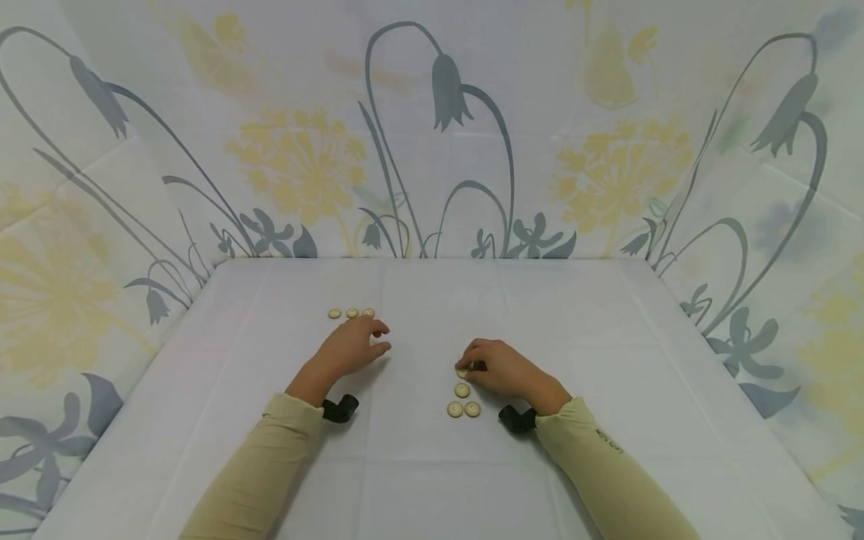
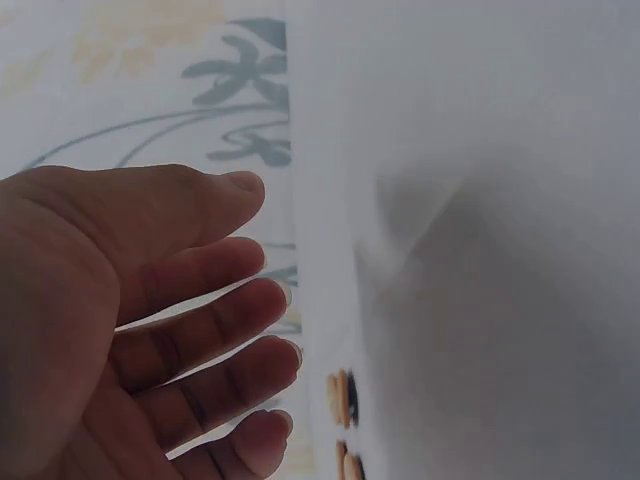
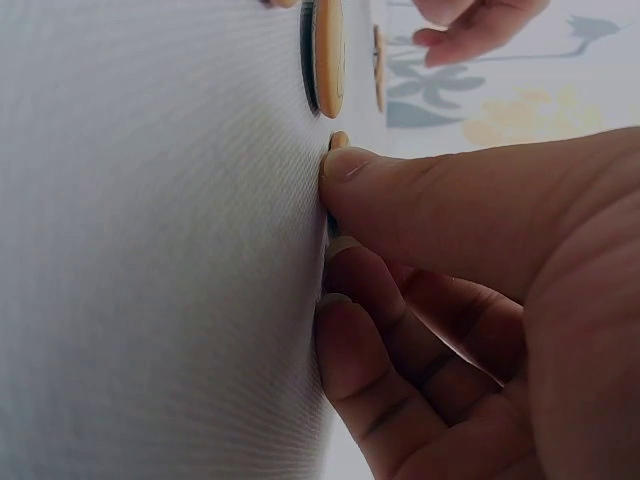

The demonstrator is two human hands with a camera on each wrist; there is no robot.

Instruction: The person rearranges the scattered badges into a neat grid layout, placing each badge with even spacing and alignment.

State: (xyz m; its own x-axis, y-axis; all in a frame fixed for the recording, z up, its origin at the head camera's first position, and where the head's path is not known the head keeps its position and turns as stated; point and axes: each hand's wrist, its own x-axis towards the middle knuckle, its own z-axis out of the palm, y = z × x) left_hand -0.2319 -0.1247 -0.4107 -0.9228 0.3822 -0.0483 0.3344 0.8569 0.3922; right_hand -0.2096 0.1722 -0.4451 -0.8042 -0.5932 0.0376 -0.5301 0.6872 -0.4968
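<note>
My right hand (image 1: 506,367) pinches a round cream button (image 1: 462,373) between thumb and fingers, low at the white cloth. Thumb and fingertips hide most of this button (image 3: 340,139) in the right wrist view. Just nearer to me lies a single button (image 1: 462,390), and below it a pair, a left button (image 1: 455,409) and a right button (image 1: 472,409), side by side. My left hand (image 1: 347,349) hovers over the cloth with fingers relaxed and apart, holding nothing. Beyond its knuckles is a row of buttons (image 1: 334,313), the rightmost close to the hand.
A white cloth (image 1: 418,487) covers the table. Patterned fabric walls (image 1: 418,150) with grey and yellow flowers stand behind and at both sides. A black wrist camera (image 1: 340,409) sits under the left cuff, another black camera (image 1: 517,419) under the right.
</note>
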